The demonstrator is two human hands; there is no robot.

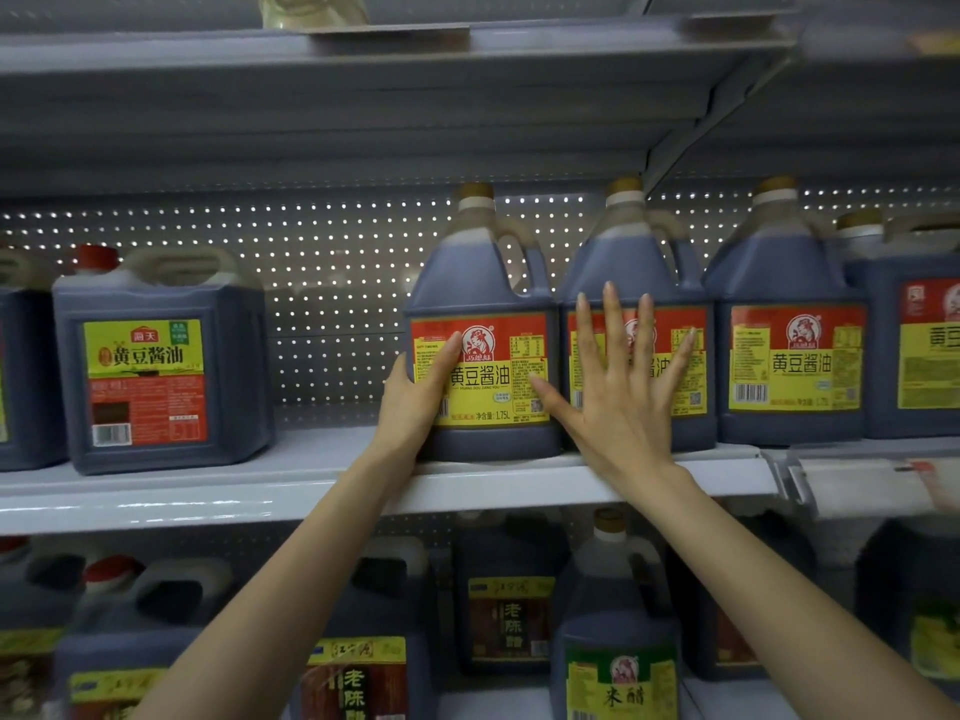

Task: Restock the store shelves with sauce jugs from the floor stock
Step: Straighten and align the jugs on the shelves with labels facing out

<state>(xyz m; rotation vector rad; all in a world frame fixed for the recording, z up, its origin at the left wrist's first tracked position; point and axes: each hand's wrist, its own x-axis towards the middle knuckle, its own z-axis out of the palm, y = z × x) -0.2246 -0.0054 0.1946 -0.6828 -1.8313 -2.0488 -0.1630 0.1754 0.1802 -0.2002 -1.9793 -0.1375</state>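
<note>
Here the left hand [418,394] curls round the jug [485,283] at the shelf [260,488] front. Just right of that grip, the right hand [623,407] lies flat, fingers spread, against the neighbouring jug [626,262]. Best slid back squarely, label forward.

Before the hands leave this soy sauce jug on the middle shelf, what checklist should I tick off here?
1. The jug stands upright, base on the shelf: ok.
2. Its label faces the aisle: ok.
3. The left hand holds its left side: ok.
4. The right hand lies flat, fingers straight, on the neighbouring jug: ok.
5. Room behind for pushing it back: cannot tell.
6. Free shelf between it and the red-capped jug: ok.
</note>
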